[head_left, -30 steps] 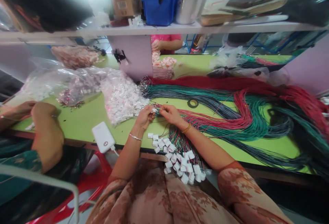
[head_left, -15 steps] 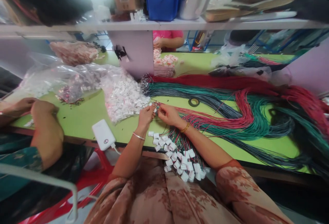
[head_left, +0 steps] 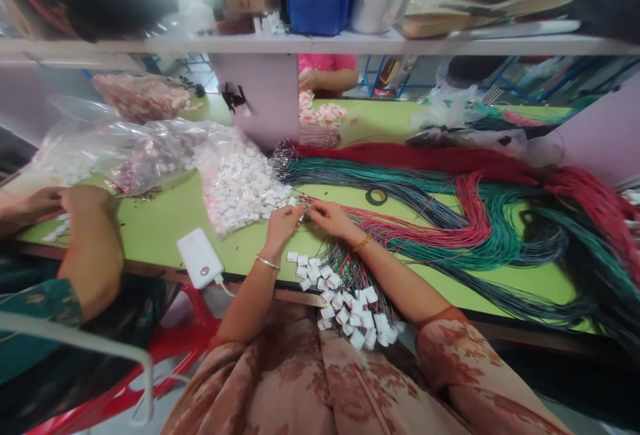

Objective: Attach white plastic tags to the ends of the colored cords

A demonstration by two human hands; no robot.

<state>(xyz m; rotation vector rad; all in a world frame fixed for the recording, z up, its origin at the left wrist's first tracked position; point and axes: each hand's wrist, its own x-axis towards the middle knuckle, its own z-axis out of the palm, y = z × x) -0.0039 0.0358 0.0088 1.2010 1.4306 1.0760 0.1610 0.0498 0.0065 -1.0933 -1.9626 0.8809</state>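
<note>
My left hand [head_left: 284, 227] is closed in a pinch on a small white connector [head_left: 302, 216], mostly covered by the fingers. Against it, the fingertips of my right hand [head_left: 331, 220] are pinched on the end of a thin wire, whose tip is too small to make out. Red wires [head_left: 390, 216] run from beside the fingertips to the right, over green and dark ones. Below my hands, several white connectors [head_left: 353, 308] with wires attached hang over the table's front edge. Left of my left hand lies a clear bag of loose white connectors [head_left: 243, 185].
Long bundles of red wire [head_left: 400, 155], green wire [head_left: 505, 242] and dark wire [head_left: 415, 198] stretch across the green table [head_left: 160, 232]. A roll of tape [head_left: 376, 196] and a white power bank [head_left: 200, 258] lie there. A co-worker's arm [head_left: 95, 242] rests at left. A shelf [head_left: 320, 44] crosses overhead.
My right fingertips have moved slightly closer to the left ones, so the two hands now meet. The whole view has shifted a little; nothing else has visibly moved.
</note>
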